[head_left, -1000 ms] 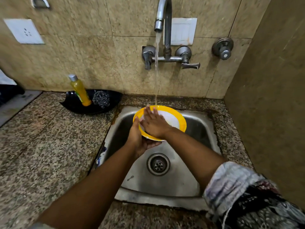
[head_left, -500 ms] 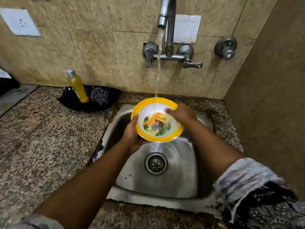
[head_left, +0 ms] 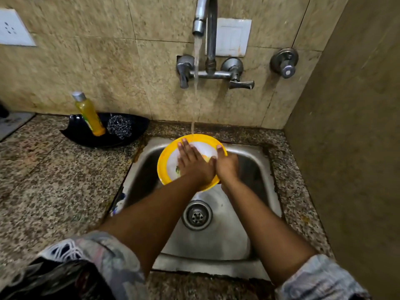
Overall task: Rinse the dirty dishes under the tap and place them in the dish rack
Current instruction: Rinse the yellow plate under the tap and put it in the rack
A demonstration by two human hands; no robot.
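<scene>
Now pressed flat inside the bowl (head_left: pixel 165 163) with straight fingers, not cupping its side as a moment ago: left hand (head_left: pixel 194 164); gripping the rim just right of it, thumb on top: right hand (head_left: pixel 227 168). Under both hands, steel sink (head_left: pixel 216 241) in a speckled stone counter (head_left: pixel 54 191), tan tiled wall (head_left: pixel 108 72) past the fingertips. Held over the sink under water from the tap (head_left: pixel 200 24), yellow-rimmed, white inside, picture mostly hidden by the left hand.

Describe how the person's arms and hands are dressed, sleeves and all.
Both hands are bare: the left hand and the right hand show no gloves, and no rings or watch are visible. Both forearms are uncovered. The left sleeve is pale patterned fabric with white lace-like trim over dark print. The right sleeve is pale blue-grey patterned fabric.
</scene>
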